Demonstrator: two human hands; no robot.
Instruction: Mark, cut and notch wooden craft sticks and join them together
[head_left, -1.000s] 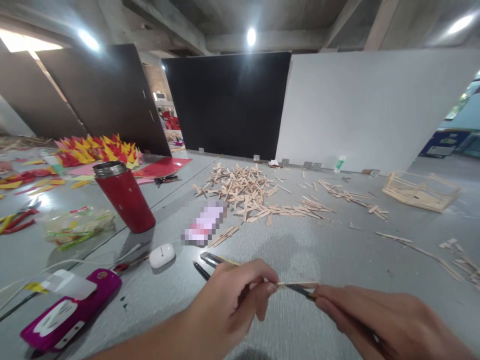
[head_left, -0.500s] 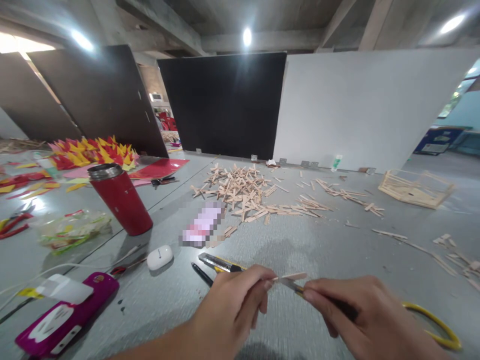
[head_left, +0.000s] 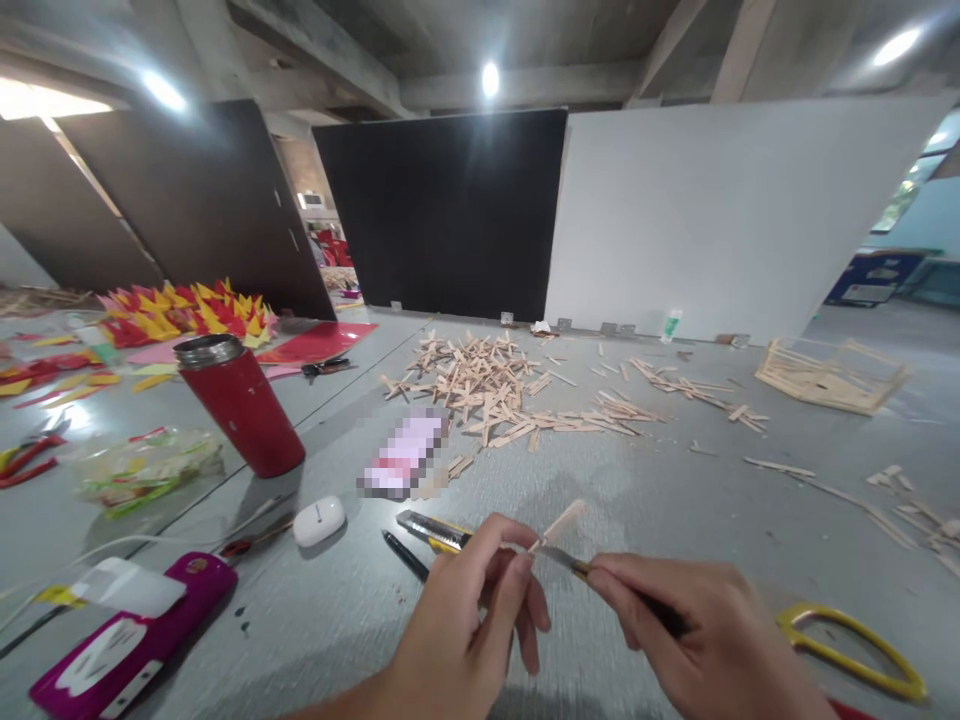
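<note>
Between the thumb and forefinger of my left hand (head_left: 491, 600) is a small flat wooden stick (head_left: 564, 522), its free end pointing up and away to the right. My right hand (head_left: 690, 620) is closed around a utility knife (head_left: 566, 562), most of whose handle is hidden in my fingers. The blade lies against or very near the stick beside my left fingertips; I cannot tell whether it is cutting. Just behind my left hand, a second utility knife (head_left: 433, 530) with a yellow and black body and a black pen (head_left: 403, 555) rest on the table.
Wooden sticks (head_left: 480, 375) are heaped mid-table. Left stand a red flask (head_left: 244, 410), a phone (head_left: 405, 452), a white earbud case (head_left: 319, 521) and a purple power strip (head_left: 176, 610). Yellow-handled scissors (head_left: 855, 645) lie at right; a wooden frame (head_left: 832, 380) sits behind.
The stick has swung from nearly level to slanting upward. Both hands have shifted slightly left, and my left fingers have spread a little. More of the scissors now shows.
</note>
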